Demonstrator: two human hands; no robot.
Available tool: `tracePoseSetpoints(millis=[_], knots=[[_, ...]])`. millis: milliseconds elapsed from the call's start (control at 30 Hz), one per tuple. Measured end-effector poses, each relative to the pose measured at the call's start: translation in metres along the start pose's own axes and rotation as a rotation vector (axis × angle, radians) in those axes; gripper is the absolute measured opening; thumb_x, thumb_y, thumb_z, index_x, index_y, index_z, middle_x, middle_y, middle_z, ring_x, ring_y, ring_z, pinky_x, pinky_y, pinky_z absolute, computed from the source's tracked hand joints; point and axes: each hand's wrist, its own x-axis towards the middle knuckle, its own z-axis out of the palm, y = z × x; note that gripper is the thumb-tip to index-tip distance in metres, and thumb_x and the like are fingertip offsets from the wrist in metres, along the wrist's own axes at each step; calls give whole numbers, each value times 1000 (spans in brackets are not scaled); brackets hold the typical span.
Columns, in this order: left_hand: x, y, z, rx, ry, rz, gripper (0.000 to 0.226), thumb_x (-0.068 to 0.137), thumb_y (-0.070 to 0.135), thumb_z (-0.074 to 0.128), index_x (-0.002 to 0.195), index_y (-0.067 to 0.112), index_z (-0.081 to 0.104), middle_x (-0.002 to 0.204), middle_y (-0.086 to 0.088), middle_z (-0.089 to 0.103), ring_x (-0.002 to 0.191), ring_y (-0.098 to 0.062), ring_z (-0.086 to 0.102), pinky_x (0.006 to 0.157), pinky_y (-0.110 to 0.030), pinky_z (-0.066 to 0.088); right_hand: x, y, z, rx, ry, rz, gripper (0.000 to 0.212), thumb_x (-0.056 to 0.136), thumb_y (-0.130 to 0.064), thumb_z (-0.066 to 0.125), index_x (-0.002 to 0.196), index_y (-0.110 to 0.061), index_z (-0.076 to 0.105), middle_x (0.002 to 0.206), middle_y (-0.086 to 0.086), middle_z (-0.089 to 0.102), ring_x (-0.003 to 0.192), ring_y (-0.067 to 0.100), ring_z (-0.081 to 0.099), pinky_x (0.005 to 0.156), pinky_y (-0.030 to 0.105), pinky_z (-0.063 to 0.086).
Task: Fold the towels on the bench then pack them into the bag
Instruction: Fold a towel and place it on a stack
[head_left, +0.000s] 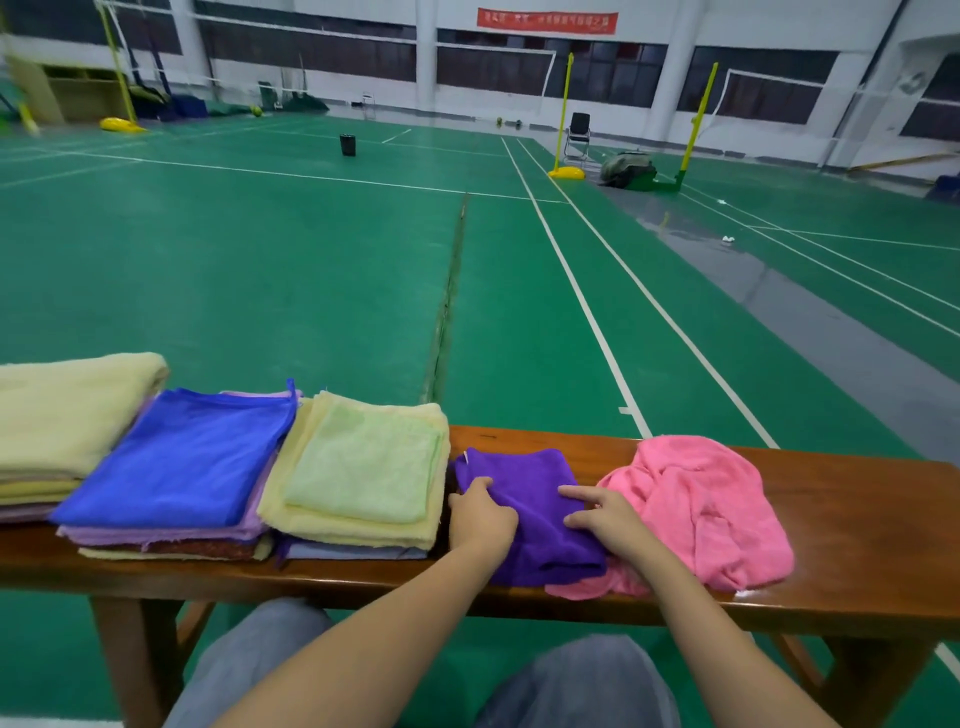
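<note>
The left hand's (480, 514) fingers curl over the near-left edge of the purple towel (535, 499), gripping the cloth, while the right hand (605, 514) lies on its right side with forefinger and thumb spread and pressing down. That towel sits folded small on the bench (857, 519), so this fold looks nearly finished. Just beside it on the right, partly under its corner, a pink towel (711, 509) lies crumpled and not yet folded. To the left stand three neat stacks: a green-topped stack (363, 467), a blue-topped stack (176, 457) and a cream stack (67, 410). No bag is in view, so packing appears not begun.
</note>
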Motion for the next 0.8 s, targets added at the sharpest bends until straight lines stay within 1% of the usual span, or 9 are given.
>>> tracePoseSetpoints(millis=[67,167,233,333,400,467,567,667,800], knots=[[0,-1,-1,-17,-29,54,55,87,13,57,140,15,41,140,-11,38,122,-25,47,103,-29,36,-5,2,-4,87,25,-20,50,80,6,60,127,-13,57,122,4,52,102,14,51,72,4,40],[-3,4,-4,-30,-85,161,63,84,16,65,141,11,39,142,-10,36,128,-22,41,107,-26,29,-14,-1,-11,232,75,-63,55,75,4,64,121,-25,60,130,5,53,114,19,52,97,30,44],[-6,12,-11,-61,-109,225,69,81,16,69,142,10,38,143,-10,35,131,-22,38,108,-25,25,-20,-10,-17,312,116,-100,56,71,4,66,118,-25,60,129,5,54,110,20,54,95,33,46],[-10,28,-34,-124,-139,307,77,78,17,75,143,11,35,144,-9,34,133,-21,36,109,-26,24,-29,-36,-26,449,115,-143,57,77,15,57,125,-15,59,124,7,55,89,19,57,65,20,52],[-10,38,-60,-186,-157,349,80,75,15,78,143,11,36,144,-9,35,132,-22,37,111,-28,27,-31,-59,-27,508,82,-192,58,77,17,55,124,-15,58,126,8,54,90,19,58,59,16,52],[-8,44,-95,-293,-182,351,82,72,11,79,143,12,37,143,-7,37,130,-21,40,110,-32,31,-31,-85,-18,505,64,-240,57,69,7,64,117,-25,63,130,8,55,103,24,59,76,23,54],[-3,42,-164,-352,-211,334,81,70,7,80,141,16,41,137,-4,42,123,-21,47,106,-31,38,-31,-128,13,433,40,-299,57,60,-3,70,108,-34,65,133,8,54,121,27,53,104,43,43],[2,23,-238,-330,-237,299,94,59,4,83,141,17,40,136,-9,48,114,-18,53,100,-27,42,-29,-170,61,392,-2,-361,63,72,8,66,127,-22,57,139,5,47,125,23,50,106,45,40],[6,-13,-322,-174,-224,237,104,50,11,81,143,21,37,137,-4,46,114,-16,53,99,-26,41,-31,-211,136,299,-70,-452,69,73,8,68,136,-12,48,137,0,40,128,17,42,110,39,36]])
